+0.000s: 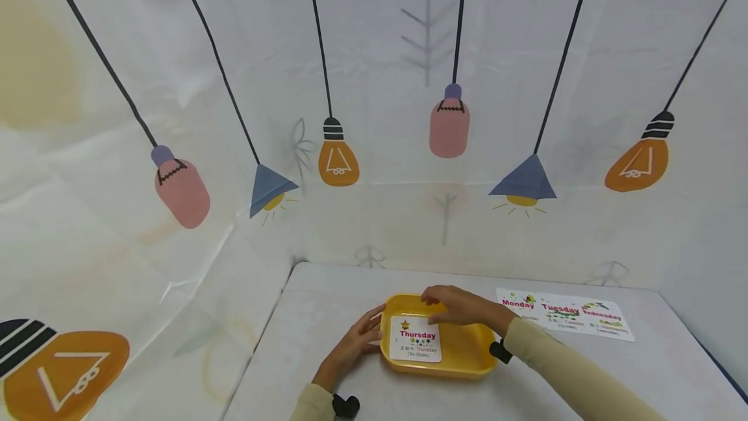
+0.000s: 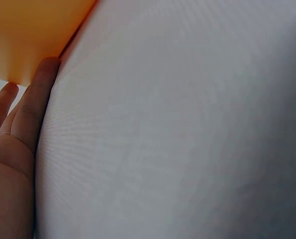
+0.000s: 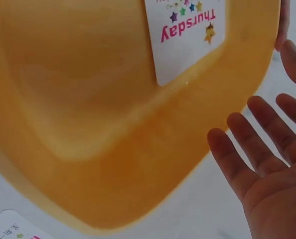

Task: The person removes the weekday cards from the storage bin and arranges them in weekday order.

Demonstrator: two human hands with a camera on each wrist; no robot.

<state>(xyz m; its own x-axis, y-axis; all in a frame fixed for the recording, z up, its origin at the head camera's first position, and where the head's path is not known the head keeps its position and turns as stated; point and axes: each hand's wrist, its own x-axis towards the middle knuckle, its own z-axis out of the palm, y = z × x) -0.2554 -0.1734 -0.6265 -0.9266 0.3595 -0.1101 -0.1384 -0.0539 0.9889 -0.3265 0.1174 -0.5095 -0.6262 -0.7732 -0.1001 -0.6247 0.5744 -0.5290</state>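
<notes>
A yellow plastic tray [image 1: 461,349] rests on the white table, and a white card printed "Thursday" [image 1: 416,339] lies in its left part. My left hand [image 1: 352,342] is at the tray's left side, its extended fingers [image 2: 41,84] touching the outer wall in the left wrist view. Above the tray's far side is my right hand [image 1: 458,306], holding nothing. In the right wrist view its fingers [image 3: 257,144] are spread apart near the tray's rim, beside the card. Whether they touch the rim, I cannot tell.
To the right behind the tray, cards printed "Monday" [image 1: 517,307], "Tuesday" [image 1: 560,314] and "Wednesday" [image 1: 603,318] lie in a row on the table [image 1: 619,375]. My right forearm passes in front of them. Behind the table hangs a white backdrop [image 1: 374,226] with printed lamps.
</notes>
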